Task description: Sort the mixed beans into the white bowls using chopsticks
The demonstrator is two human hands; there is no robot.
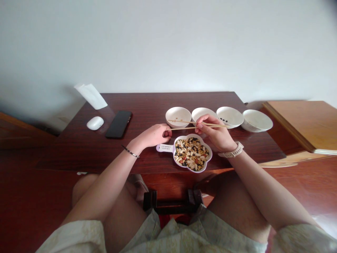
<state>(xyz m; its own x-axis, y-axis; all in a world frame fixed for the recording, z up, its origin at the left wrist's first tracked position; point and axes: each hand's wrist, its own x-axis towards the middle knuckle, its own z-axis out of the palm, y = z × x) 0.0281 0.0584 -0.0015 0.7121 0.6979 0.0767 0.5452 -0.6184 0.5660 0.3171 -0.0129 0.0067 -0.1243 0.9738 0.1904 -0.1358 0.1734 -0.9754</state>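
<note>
My right hand is closed round a pair of light wooden chopsticks, which point left and spread apart at the tips. With curled fingers, my left hand pinches the tip of the lower chopstick. Below them lies a flower-shaped dish with a labelled handle, full of mixed beans, peanuts and grains. A white bowl behind the chopsticks holds a few pale pieces. Partly hidden by my right hand is a second bowl. Several black beans sit in a third bowl.
A fourth white bowl stands at the right end of the row. On the left of the dark table are a black phone, a white mouse and folded white paper. A wooden cabinet stands at right.
</note>
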